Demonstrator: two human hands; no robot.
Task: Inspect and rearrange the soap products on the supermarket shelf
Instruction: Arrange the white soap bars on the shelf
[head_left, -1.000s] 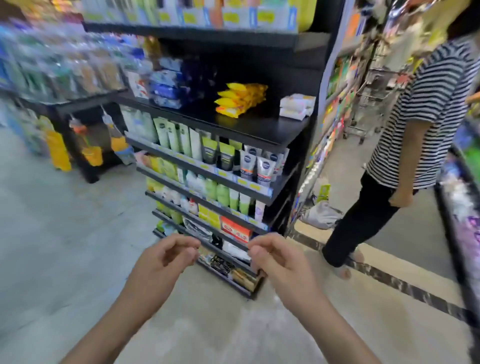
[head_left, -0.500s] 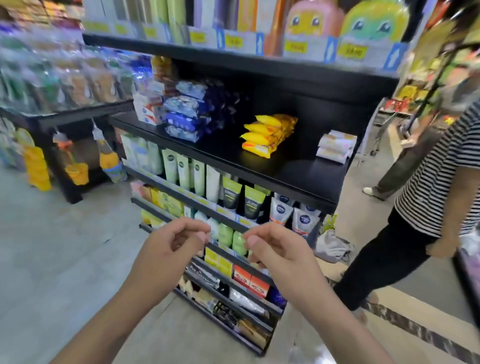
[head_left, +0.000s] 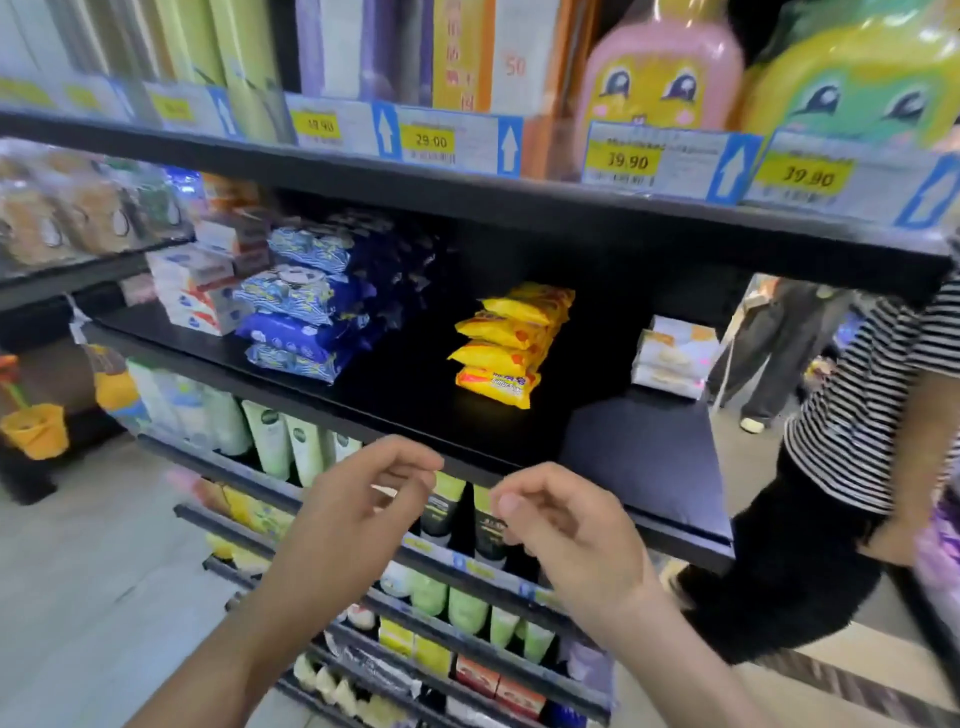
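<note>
On a black shelf (head_left: 639, 457) lie a stack of yellow packs (head_left: 511, 343) in the middle, a pile of blue packs (head_left: 306, 306) to the left, white-and-red boxes (head_left: 197, 291) further left and pale packs (head_left: 672, 356) at the right end. My left hand (head_left: 358, 514) and my right hand (head_left: 566, 530) hover side by side just below the shelf's front edge. Their fingers are loosely curled and hold nothing. Neither hand touches any product.
A person in a striped shirt (head_left: 878, 415) stands close on the right of the shelf. Price tags (head_left: 431, 143) line the shelf above, under tall bottles. Tubes (head_left: 270, 436) and boxed goods fill the lower shelves. Another rack stands at the left.
The view has come closer to the shelf and tilted up. Both hands stay raised together in front of me, holding nothing.
</note>
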